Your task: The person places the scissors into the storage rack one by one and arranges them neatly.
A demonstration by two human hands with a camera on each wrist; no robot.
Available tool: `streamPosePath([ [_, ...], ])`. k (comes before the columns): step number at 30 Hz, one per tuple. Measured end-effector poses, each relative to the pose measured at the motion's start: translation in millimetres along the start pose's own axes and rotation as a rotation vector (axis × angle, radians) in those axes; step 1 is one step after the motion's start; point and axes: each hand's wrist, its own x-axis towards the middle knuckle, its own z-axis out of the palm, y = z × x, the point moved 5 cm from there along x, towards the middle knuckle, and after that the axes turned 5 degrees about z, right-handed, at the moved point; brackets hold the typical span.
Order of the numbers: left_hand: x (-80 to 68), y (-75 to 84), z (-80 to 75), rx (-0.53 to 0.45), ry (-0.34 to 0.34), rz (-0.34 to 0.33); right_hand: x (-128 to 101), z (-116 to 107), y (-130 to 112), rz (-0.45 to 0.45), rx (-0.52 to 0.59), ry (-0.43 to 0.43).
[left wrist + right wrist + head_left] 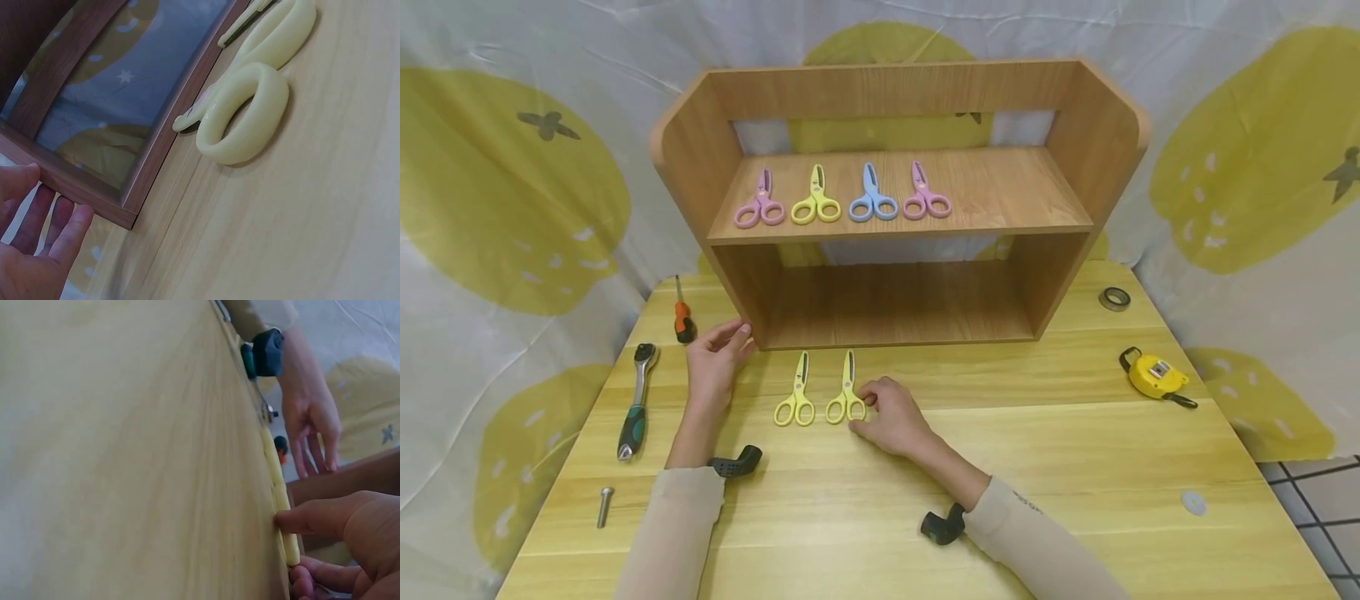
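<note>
My right hand (891,417) pinches a handle of the right-hand pair of yellow scissors (848,388), thumb at the near side of the ring and fingers at its right. Those scissors lie on the table with blades toward the wooden shelf (910,304). Just left of them rests a second pair of yellow scissors (801,385), pointing the same way. At the shelf's lower left corner, my left hand (713,362) touches the side panel with loosely extended fingers (72,234). Pink scissors (763,200), yellow scissors (817,193), blue scissors (871,192) and more pink scissors (921,192) line the upper board.
On the left lie an orange-and-black screwdriver (682,319), a ratchet wrench (636,408) and a bolt (604,507). Toward the right are a tape roll (1115,291), a yellow tape measure (1153,375) and a washer (1200,507). A patterned curtain (497,400) hangs around the table.
</note>
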Motion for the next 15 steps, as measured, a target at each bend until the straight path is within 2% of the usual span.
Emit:
streamPosePath([
  [15,-1.8,3.1,0.9,-0.004,-0.010,0.019,-0.5,-22.8,3.4,0.040,0.185,-0.042],
])
